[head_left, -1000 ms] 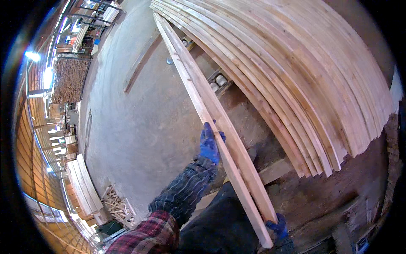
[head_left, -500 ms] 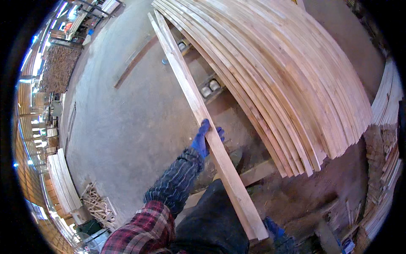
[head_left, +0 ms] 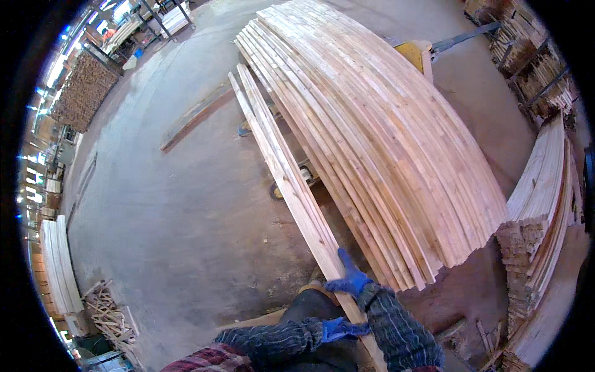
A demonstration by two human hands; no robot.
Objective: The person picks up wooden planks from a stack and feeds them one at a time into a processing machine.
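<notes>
A long pale wooden board (head_left: pixel 300 209) slants from the upper left down to my body, and a narrower strip (head_left: pixel 277 137) runs along its right side, parting from it at the far end. My right hand (head_left: pixel 352 279), in a blue glove, comes from the right and wraps over the board, thumb pointing away from me. Nearer to me, my left hand (head_left: pixel 341 329), also blue-gloved, crosses the board close to its near end with its fingers bent around it; the fingertips are partly hidden. The near end runs out of the picture between my forearms.
A broad stack of long boards (head_left: pixel 384 130) stands just to the right, with a yellow cart part (head_left: pixel 414 54) beyond it. Wheels (head_left: pixel 277 191) show beneath. A dark beam (head_left: pixel 195 118) lies on the floor at far left. More timber piles (head_left: pixel 539 186) line the right side; scrap wood (head_left: pixel 111 313) lies lower left.
My right hand has come up from the lower edge onto the board. My left hand has shifted back toward the near end. The board has moved nearer, and the view has shifted.
</notes>
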